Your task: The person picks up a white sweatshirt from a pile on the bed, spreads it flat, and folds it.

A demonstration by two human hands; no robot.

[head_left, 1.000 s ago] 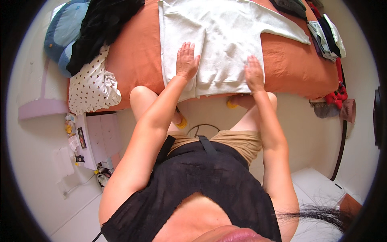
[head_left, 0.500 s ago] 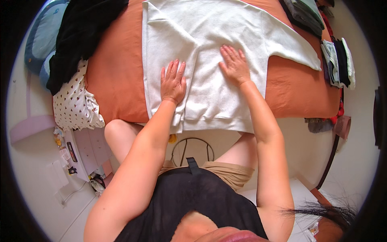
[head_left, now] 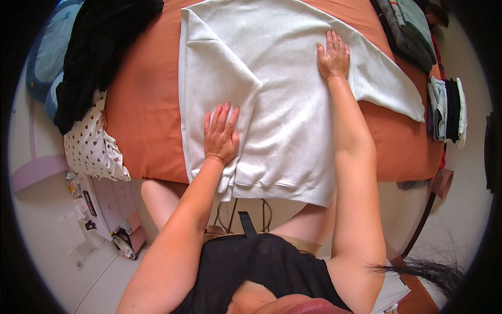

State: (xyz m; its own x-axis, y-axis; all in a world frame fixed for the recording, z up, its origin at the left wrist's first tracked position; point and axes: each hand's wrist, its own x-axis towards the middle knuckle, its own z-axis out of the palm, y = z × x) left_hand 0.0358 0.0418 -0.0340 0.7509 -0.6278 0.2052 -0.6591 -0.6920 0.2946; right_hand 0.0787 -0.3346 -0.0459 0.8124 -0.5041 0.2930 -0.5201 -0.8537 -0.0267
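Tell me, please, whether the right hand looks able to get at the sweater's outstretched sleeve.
Probably yes: the right hand rests on the sweater beside that sleeve, and nothing visible blocks the way.

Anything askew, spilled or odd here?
No spill or damage visible. The off-white long-sleeved fabric sweatshirt lies lopsided: its left side is folded inward, the right-hand sleeve sticks out flat, and the hem overhangs the orange fabric-covered bed. Rumpled black cloth at left contrasts with the folded grey and dark garments at far right.
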